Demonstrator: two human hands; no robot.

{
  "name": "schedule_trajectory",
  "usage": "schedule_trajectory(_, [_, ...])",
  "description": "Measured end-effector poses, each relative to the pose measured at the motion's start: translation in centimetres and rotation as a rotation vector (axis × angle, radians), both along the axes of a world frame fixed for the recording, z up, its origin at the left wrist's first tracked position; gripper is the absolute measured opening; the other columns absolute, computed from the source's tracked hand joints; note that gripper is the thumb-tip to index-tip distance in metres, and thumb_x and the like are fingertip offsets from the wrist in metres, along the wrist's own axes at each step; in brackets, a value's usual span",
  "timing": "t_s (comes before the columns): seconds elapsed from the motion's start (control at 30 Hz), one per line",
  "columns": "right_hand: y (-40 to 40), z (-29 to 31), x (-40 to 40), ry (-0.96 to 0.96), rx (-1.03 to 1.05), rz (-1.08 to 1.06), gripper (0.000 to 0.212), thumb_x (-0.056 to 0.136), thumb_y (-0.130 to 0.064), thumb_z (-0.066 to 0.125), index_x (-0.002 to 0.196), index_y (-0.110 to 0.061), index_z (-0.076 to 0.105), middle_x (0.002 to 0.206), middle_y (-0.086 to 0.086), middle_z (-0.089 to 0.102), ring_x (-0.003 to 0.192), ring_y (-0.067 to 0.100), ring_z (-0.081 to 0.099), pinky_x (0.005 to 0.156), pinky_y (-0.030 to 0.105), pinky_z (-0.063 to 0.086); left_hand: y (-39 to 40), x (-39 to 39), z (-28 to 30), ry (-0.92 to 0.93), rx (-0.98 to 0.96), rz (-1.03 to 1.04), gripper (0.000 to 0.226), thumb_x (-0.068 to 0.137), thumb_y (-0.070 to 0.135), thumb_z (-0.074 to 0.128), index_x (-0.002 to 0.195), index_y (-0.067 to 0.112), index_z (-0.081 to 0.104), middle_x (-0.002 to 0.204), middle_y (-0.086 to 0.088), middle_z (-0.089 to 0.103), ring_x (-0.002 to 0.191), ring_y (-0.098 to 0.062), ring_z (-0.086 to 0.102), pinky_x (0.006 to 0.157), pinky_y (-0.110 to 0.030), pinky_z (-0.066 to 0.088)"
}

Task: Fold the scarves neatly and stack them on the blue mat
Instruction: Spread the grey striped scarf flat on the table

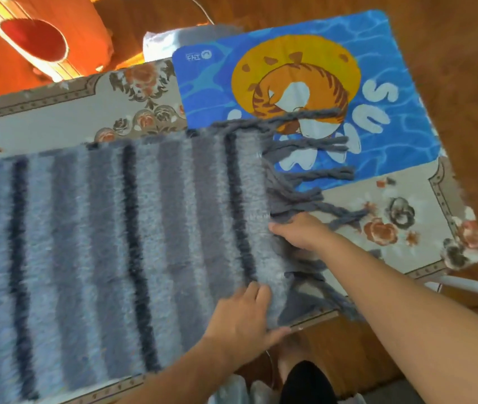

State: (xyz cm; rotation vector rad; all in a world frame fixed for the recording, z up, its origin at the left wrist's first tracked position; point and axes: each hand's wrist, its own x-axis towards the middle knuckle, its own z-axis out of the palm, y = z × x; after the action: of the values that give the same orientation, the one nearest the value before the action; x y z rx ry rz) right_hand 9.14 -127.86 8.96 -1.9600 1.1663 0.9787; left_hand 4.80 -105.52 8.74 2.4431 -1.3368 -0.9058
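One scarf (109,237) lies spread flat in front of me — a fuzzy striped one in grey, pale blue and dark navy, covering most of the flowered tablecloth (57,112). Its fringed end (313,158) trails onto the near corner of the blue mat (392,68), the one with the curled tiger printed on it. Nothing folded sits on that mat yet, so I judge the job barely begun: this scarf has no fold in it that I can see, and the stacking is all still to do. A pale bundle (173,39) lies beyond the mat's far edge; I can't tell what it is.

From this single head view, both my arms reach in from the lower right. My left hand (246,313) grips the near corner of the fringed end, fingers on top and thumb tucked under the edge by the table's rim. My right hand (299,231) pinches the same end further along, right where the tassels start, knuckles up — fingers curled round the cloth.
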Motion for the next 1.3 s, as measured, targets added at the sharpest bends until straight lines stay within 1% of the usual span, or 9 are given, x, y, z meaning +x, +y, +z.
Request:
schedule_trajectory(0.13, [-0.4,-0.1,-0.4,-0.282,0.023,0.06,0.018,0.094,-0.036,0.065,0.087,-0.02,0.059,0.082,-0.005,0.058,0.087,0.023,0.058,0.068,0.033,0.04,-0.6,0.3,-1.7,0.3,-0.008,0.416,0.012,0.101,0.017,0.049,0.11,0.019,0.057,0.102,0.003,0.062,0.089,-0.017,0.063,0.068,-0.024,0.042])
schedule_trajectory(0.3, [-0.3,1.2,-1.9,-0.683,-0.28,-0.089,0.011,0.098,-0.035,0.056,0.095,-0.025,0.053,0.097,-0.007,0.053,0.085,0.014,0.056,0.077,0.03,0.045,3.9,5.1,-0.6,1.111,-0.277,1.21,0.018,0.1,0.007,0.056,0.107,-0.003,0.069,0.102,-0.023,0.074,0.095,-0.037,0.07,0.088,-0.047,0.053])
schedule_trajectory(0.43, [3.1,2.8,-5.8,-0.64,-0.185,0.084,0.037,0.099,-0.048,0.05,0.078,-0.018,0.056,0.074,-0.004,0.057,0.069,0.011,0.054,0.065,0.036,0.044,4.9,4.4,-1.7,1.078,-0.146,0.995,0.019,0.097,0.02,0.06,0.099,0.007,0.074,0.106,-0.021,0.073,0.102,-0.036,0.067,0.091,-0.043,0.049])
schedule_trajectory(0.6, [6.7,1.3,-9.8,-0.319,0.148,0.272,0.062,0.089,-0.062,0.06,0.137,-0.025,0.051,0.135,-0.007,0.054,0.121,0.014,0.052,0.099,0.035,0.046,2.7,2.2,-2.6,0.822,-0.09,0.659,0.024,0.106,0.027,0.05,0.111,0.043,0.068,0.122,0.004,0.062,0.12,-0.008,0.053,0.111,-0.028,0.035])
schedule_trajectory(0.7, [7.3,0.9,-11.0,-0.305,0.137,0.195,0.032,0.087,-0.045,0.07,0.109,-0.022,0.061,0.105,-0.001,0.067,0.095,0.018,0.062,0.08,0.038,0.051,3.7,2.0,-3.7,0.813,-0.044,0.632,0.035,0.107,0.033,0.048,0.137,0.049,0.046,0.136,0.006,0.048,0.131,-0.007,0.041,0.119,-0.03,0.026])
schedule_trajectory(0.83, [6.6,2.4,-11.7,-0.464,0.051,0.215,0.033,0.086,-0.032,0.068,0.068,-0.015,0.045,0.08,0.005,0.051,0.081,0.018,0.048,0.075,0.035,0.038,3.9,2.3,-4.1,0.855,-0.078,0.67,0.055,0.103,0.013,0.055,0.137,0.052,0.036,0.12,0.003,0.049,0.111,-0.012,0.051,0.1,-0.019,0.038])
schedule_trajectory(1.07, [4.1,4.9,-13.5,-0.333,-0.074,0.402,0.023,0.093,-0.017,0.058,0.089,-0.031,0.041,0.078,-0.005,0.058,0.068,0.013,0.058,0.057,0.033,0.048,3.8,3.0,-3.7,0.941,-0.076,0.685,0.073,0.102,0.003,0.053,0.15,0.049,0.022,0.117,0.001,0.05,0.088,-0.014,0.046,0.073,-0.013,0.043])
schedule_trajectory(1.2, [-0.2,3.8,-16.2,-0.166,-0.546,0.53,0.062,0.082,-0.008,0.065,0.139,-0.022,0.044,0.131,0.003,0.056,0.119,0.024,0.056,0.109,0.044,0.039,3.7,2.1,-3.2,0.673,0.038,0.311,0.08,0.099,0.032,0.06,0.149,0.063,0.005,0.131,0.009,0.041,0.122,-0.016,0.036,0.109,-0.036,0.033])
schedule_trajectory(1.3, [0.9,3.0,-14.8,-0.43,-0.351,0.087,0.072,0.086,0.005,0.056,0.151,-0.021,0.039,0.148,0.0,0.042,0.14,0.02,0.037,0.118,0.037,0.029,3.1,1.0,-3.0,0.545,0.09,0.218,0.082,0.094,0.049,0.058,0.142,0.07,-0.005,0.137,0.012,0.03,0.126,-0.016,0.025,0.11,-0.048,0.028])
